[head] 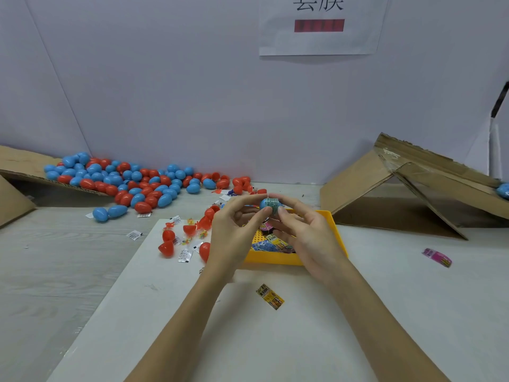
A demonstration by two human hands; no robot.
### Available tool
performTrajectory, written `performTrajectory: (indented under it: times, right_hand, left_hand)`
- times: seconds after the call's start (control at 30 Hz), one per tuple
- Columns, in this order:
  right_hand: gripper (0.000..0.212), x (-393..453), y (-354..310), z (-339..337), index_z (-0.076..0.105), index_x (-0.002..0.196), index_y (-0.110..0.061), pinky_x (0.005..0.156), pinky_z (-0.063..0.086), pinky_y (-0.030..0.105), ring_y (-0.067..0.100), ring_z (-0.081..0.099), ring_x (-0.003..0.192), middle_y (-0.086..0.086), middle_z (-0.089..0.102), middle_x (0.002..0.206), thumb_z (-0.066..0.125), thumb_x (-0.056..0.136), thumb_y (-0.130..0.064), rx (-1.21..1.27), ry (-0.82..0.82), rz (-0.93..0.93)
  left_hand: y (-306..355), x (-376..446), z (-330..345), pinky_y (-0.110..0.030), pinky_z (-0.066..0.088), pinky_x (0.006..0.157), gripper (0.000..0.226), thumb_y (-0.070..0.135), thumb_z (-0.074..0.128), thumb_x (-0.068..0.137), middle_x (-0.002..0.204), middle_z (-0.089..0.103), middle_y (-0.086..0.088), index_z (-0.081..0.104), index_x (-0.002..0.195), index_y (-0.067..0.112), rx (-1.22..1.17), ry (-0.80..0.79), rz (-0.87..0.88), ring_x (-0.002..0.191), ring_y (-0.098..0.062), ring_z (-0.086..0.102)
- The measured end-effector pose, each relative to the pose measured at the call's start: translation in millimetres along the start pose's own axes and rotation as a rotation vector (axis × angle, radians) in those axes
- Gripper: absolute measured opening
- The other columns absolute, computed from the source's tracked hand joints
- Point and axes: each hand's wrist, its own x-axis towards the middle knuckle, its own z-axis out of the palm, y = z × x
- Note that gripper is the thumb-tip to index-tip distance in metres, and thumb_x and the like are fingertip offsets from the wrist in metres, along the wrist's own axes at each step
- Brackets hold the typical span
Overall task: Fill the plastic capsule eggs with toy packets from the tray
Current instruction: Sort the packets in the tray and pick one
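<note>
Both hands meet above the yellow tray (334, 230). My left hand (234, 232) and my right hand (305, 235) pinch a blue capsule egg (270, 205) between fingertips, with a printed toy packet pressed against its right side. Under the hands, the tray holds several colourful toy packets (272, 244). Left of the tray lie open red egg halves (167, 248) among small white packets. A big heap of blue and red eggs (132, 183) lies at the back left.
A yellow packet (270, 296) lies on the white board in front of the tray, and a pink packet (437, 257) at the right. Cardboard flaps stand at the far left (16, 172) and right (407, 188). A wall closes the back.
</note>
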Motion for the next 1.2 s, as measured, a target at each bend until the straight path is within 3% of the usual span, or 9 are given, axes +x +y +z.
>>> performTrajectory:
  times: [0.13, 0.23, 0.33, 0.5, 0.77, 0.87, 1.0, 1.1, 1.2]
  right_hand:
    - [0.033, 1, 2, 1, 0.072, 0.126, -0.022, 0.086, 0.061, 0.030, 0.020, 0.075, 0.102, 0.003, 0.079, 0.108, 0.061, 0.099, -0.038, -0.056, 0.049, -0.036]
    - [0.040, 2, 7, 1, 0.075, 0.116, -0.015, 0.083, 0.062, 0.029, 0.019, 0.077, 0.096, 0.002, 0.080, 0.099, 0.064, 0.093, -0.046, -0.143, 0.074, -0.081]
    - [0.039, 4, 9, 0, 0.074, 0.116, -0.016, 0.085, 0.062, 0.030, 0.019, 0.077, 0.095, 0.002, 0.080, 0.098, 0.066, 0.091, -0.045, -0.136, 0.078, -0.092]
    - [0.042, 4, 10, 0, 0.073, 0.117, -0.018, 0.083, 0.062, 0.031, 0.020, 0.077, 0.093, 0.005, 0.080, 0.097, 0.069, 0.088, -0.047, -0.104, 0.070, -0.103]
    - [0.036, 5, 11, -1, 0.071, 0.128, -0.018, 0.086, 0.062, 0.034, 0.021, 0.077, 0.094, 0.003, 0.080, 0.100, 0.065, 0.096, -0.034, -0.117, 0.057, -0.133]
    - [0.035, 5, 13, -2, 0.069, 0.134, -0.018, 0.083, 0.063, 0.031, 0.019, 0.077, 0.093, -0.001, 0.080, 0.098, 0.062, 0.101, -0.029, -0.199, 0.058, -0.155]
    - [0.032, 3, 12, 3, 0.068, 0.133, -0.020, 0.076, 0.063, 0.026, 0.013, 0.076, 0.092, -0.007, 0.079, 0.095, 0.056, 0.105, -0.030, -0.272, 0.051, -0.171]
    - [0.032, 1, 11, 7, 0.072, 0.126, -0.024, 0.083, 0.062, 0.028, 0.009, 0.073, 0.098, -0.008, 0.078, 0.100, 0.069, 0.097, -0.037, -0.391, 0.039, -0.215]
    - [0.033, -1, 12, 8, 0.074, 0.124, -0.022, 0.084, 0.061, 0.024, 0.004, 0.072, 0.099, -0.010, 0.077, 0.104, 0.076, 0.092, -0.030, -0.418, 0.098, -0.249]
  left_hand:
    - [1, 2, -3, -0.023, 0.059, 0.083, 0.036, 0.014, 0.081, 0.081, 0.101, 0.070, -0.003, 0.076, 0.116, 0.013, -0.037, -0.014, 0.021, 0.095, -0.017, 0.072]
    - [1, 1, -3, -0.027, 0.060, 0.082, 0.036, 0.015, 0.081, 0.080, 0.097, 0.068, -0.005, 0.077, 0.115, 0.012, -0.028, -0.036, 0.039, 0.092, -0.021, 0.070]
    - [0, 2, -4, -0.031, 0.060, 0.084, 0.036, 0.017, 0.079, 0.081, 0.098, 0.068, -0.007, 0.076, 0.117, 0.012, -0.033, -0.053, 0.046, 0.094, -0.023, 0.068]
    - [1, 2, -5, -0.022, 0.057, 0.079, 0.030, 0.014, 0.075, 0.086, 0.098, 0.069, -0.006, 0.076, 0.116, 0.012, -0.039, -0.058, 0.076, 0.093, -0.017, 0.068]
    - [2, 3, -7, -0.027, 0.059, 0.090, 0.048, 0.013, 0.080, 0.086, 0.127, 0.066, -0.001, 0.067, 0.133, 0.018, 0.010, -0.157, 0.108, 0.107, -0.020, 0.071]
    - [-1, 2, -8, -0.032, 0.060, 0.090, 0.040, 0.005, 0.078, 0.087, 0.123, 0.068, -0.002, 0.072, 0.125, 0.014, 0.099, -0.152, 0.198, 0.111, -0.021, 0.069]
    - [-1, 1, -8, -0.027, 0.060, 0.085, 0.035, 0.006, 0.082, 0.084, 0.115, 0.069, -0.001, 0.075, 0.118, 0.011, 0.212, -0.101, 0.304, 0.103, -0.018, 0.071]
    - [-2, 1, -9, -0.020, 0.057, 0.087, 0.038, 0.002, 0.083, 0.081, 0.116, 0.068, 0.001, 0.075, 0.117, 0.011, 0.304, -0.082, 0.380, 0.106, -0.009, 0.066]
    - [-2, -3, -4, -0.015, 0.053, 0.090, 0.043, -0.004, 0.084, 0.076, 0.115, 0.067, 0.001, 0.074, 0.115, 0.011, 0.395, -0.072, 0.451, 0.107, -0.004, 0.062]
